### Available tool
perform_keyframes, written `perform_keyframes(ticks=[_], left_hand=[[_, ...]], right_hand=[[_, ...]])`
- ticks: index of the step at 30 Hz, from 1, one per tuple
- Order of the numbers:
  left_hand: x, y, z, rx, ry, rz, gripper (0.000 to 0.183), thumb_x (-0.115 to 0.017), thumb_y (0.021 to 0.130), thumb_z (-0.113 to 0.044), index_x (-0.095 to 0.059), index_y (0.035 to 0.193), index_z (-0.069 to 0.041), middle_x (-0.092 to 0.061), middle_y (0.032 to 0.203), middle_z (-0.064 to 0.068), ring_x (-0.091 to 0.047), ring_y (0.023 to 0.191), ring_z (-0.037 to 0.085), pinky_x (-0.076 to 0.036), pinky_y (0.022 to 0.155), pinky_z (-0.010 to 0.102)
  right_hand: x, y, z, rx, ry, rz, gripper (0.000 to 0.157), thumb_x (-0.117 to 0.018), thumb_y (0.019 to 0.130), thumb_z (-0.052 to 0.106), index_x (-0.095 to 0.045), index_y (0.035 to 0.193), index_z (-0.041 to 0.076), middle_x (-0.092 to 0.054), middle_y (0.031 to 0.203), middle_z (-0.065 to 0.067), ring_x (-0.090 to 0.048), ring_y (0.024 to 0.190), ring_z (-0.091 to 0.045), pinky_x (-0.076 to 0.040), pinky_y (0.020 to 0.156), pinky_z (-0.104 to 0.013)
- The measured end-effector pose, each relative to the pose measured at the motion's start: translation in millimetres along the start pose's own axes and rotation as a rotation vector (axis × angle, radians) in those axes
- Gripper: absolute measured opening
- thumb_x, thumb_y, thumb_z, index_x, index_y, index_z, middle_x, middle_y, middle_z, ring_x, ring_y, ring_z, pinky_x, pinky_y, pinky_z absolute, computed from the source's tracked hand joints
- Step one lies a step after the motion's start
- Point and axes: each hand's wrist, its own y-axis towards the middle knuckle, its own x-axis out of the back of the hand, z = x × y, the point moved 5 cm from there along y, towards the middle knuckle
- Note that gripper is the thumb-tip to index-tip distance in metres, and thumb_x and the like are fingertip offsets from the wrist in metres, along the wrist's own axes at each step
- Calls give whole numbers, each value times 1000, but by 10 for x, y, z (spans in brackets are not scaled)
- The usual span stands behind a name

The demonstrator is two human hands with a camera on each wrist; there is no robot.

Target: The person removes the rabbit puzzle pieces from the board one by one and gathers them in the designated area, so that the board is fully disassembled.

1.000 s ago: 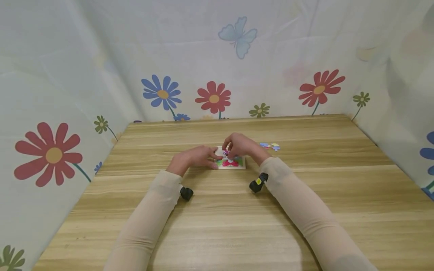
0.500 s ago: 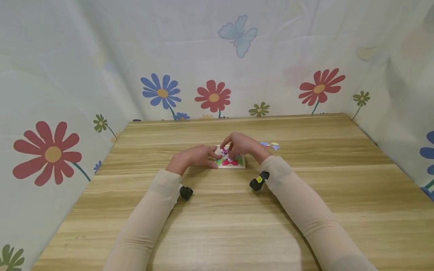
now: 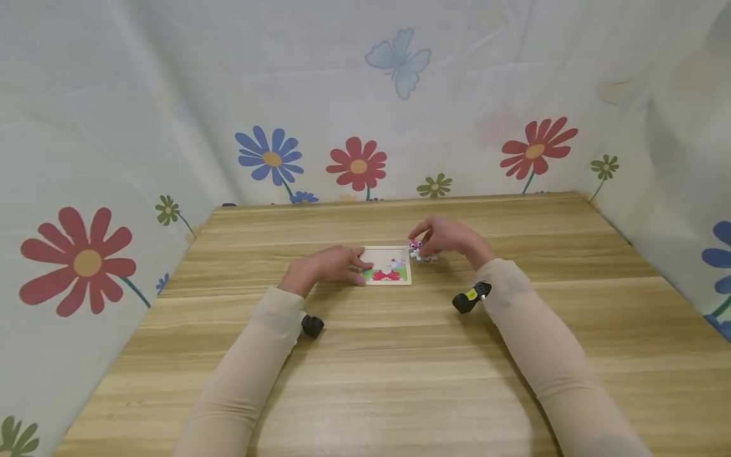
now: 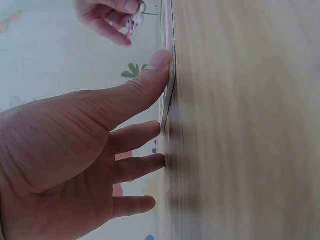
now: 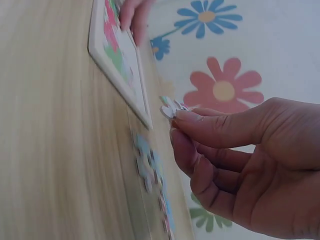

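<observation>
My left hand (image 3: 328, 263) rests at the left side of a small wooden puzzle tray (image 3: 388, 284). In the left wrist view its thumb (image 4: 159, 61) presses the tray's edge while the other fingers reach out fairly straight. Red and green puzzle pieces (image 3: 386, 275) fill the tray's near part; most of its far part shows bare backing. Just right of the tray, my right hand (image 3: 454, 236) pinches a pink-and-white puzzle piece (image 5: 172, 108) between thumb and fingers. The piece hangs off the table in the right wrist view.
Loose blue-toned puzzle pieces (image 5: 146, 162) lie on the wooden table (image 3: 365, 368) right of the tray, partly hidden by my right hand in the head view. A flower-printed cloth (image 3: 320, 82) encloses the table's back and sides.
My right hand has moved right, from over the tray to beside it, with the pink-and-white puzzle piece in its fingers. More bare backing shows in the tray. My left hand stays put.
</observation>
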Motion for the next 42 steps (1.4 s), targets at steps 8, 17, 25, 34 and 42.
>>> perform_keyframes(ticks=[8,17,25,34,42], left_hand=[[6,3,9,4,0,1,54,-73,92,-35,-57,142,-22,-27,162,11,-27,148,31,-24,119,43],[-4,11,17,-5,-2,4,53,-72,92,-35,-57,142,-23,-27,162,11,-26,148,30,-23,120,43],[-2,20,7,-31,2,1,54,-72,92,-34,-57,142,-20,-27,161,14,-27,147,32,-24,119,43],[17,15,-9,-45,-7,-2,54,-72,92,-33,-57,142,-18,-27,161,17,-27,147,33,-24,119,43],[30,1,-26,-42,0,4,55,-73,92,-32,-56,142,-18,-28,161,16,-28,147,31,-25,119,42]], right_hand=[[234,-198,-269,-56,0,-47,44,-76,86,1,-65,129,-2,-67,99,-14,-59,78,-20,-54,73,-38],[303,-283,-411,-103,25,-24,47,-78,85,1,-63,128,-6,-67,101,-17,-59,80,-19,-55,74,-32],[276,-292,-423,-110,-25,8,50,-82,80,0,-63,125,-10,-67,101,-17,-59,74,-13,-52,68,-27],[245,-261,-382,-49,-214,8,44,-83,77,2,-68,117,-11,-72,101,-18,-63,82,-18,-53,75,-32],[212,-229,-383,-45,-282,27,39,-82,78,2,-71,114,-8,-73,99,-16,-64,90,-23,-52,86,-41]])
